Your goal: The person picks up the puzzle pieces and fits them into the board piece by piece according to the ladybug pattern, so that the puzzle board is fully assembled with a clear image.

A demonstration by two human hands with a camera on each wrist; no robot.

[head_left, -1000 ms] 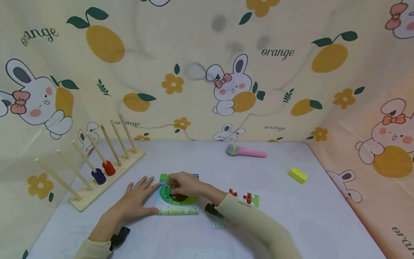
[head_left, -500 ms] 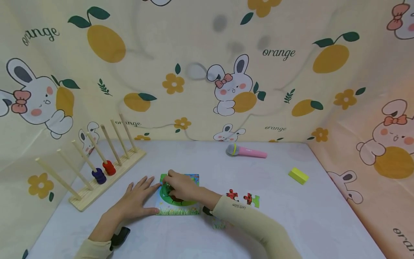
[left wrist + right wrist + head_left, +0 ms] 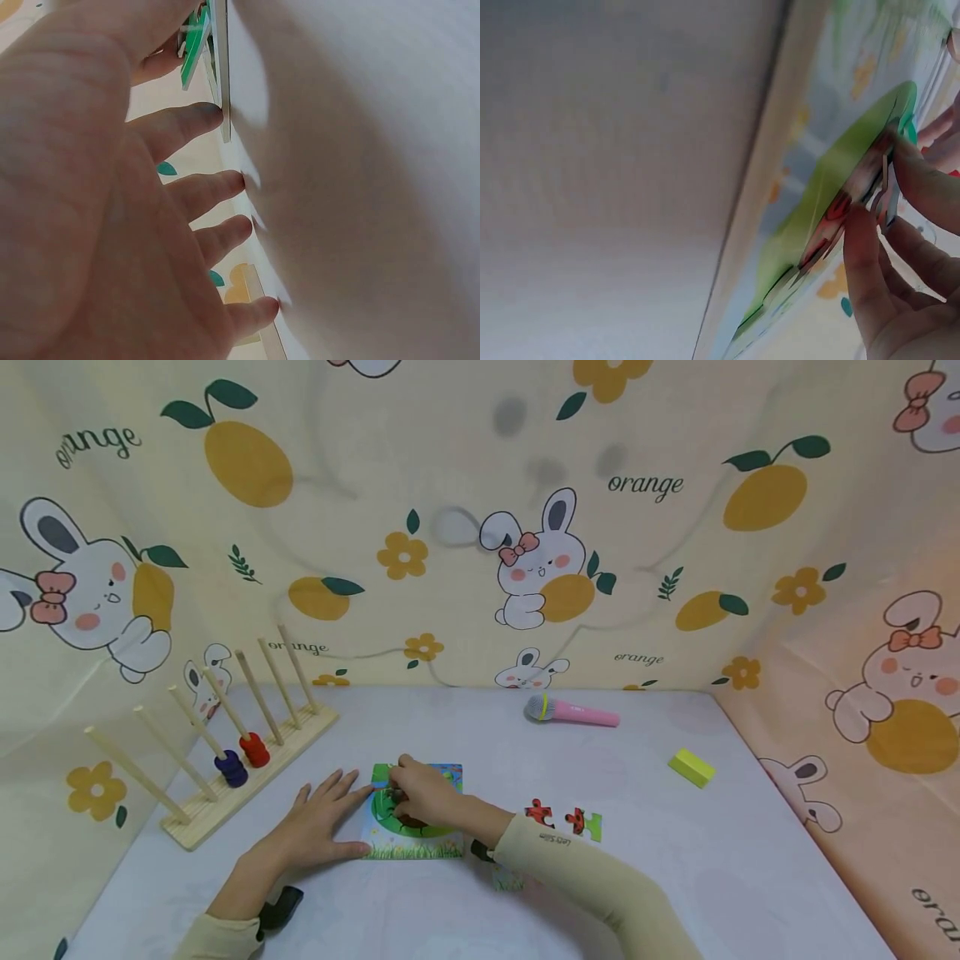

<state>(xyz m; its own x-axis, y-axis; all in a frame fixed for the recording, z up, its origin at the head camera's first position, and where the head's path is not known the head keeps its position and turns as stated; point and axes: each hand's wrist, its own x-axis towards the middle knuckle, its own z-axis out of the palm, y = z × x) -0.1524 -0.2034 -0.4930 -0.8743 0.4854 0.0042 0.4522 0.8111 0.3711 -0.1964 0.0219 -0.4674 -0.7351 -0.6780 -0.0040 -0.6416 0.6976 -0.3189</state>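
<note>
A square jigsaw puzzle board [image 3: 416,849], with grass along its near edge and a green oval in its middle, lies on the table. My left hand [image 3: 322,822] rests spread at the board's left side, its thumb and a fingertip touching the edge. Over the board, my right hand [image 3: 427,793] pinches a puzzle piece [image 3: 889,196] between thumb and fingers, and the piece stands tilted against the picture. In the left wrist view the held piece [image 3: 196,49] shows green, above the board's edge [image 3: 223,90]. My right hand hides part of the picture in the head view.
Loose red puzzle pieces [image 3: 538,812] lie right of the board, one with green [image 3: 592,825], and another piece [image 3: 508,880] is partly under the right sleeve. A wooden peg rack [image 3: 187,835] with blue and red beads stands left. Behind are a pink microphone [image 3: 577,712] and yellow block [image 3: 692,767].
My right hand has turned and shifted slightly over the board, still holding the piece. The sleeve has moved a little, baring more of a loose red piece. My left hand stays put.
</note>
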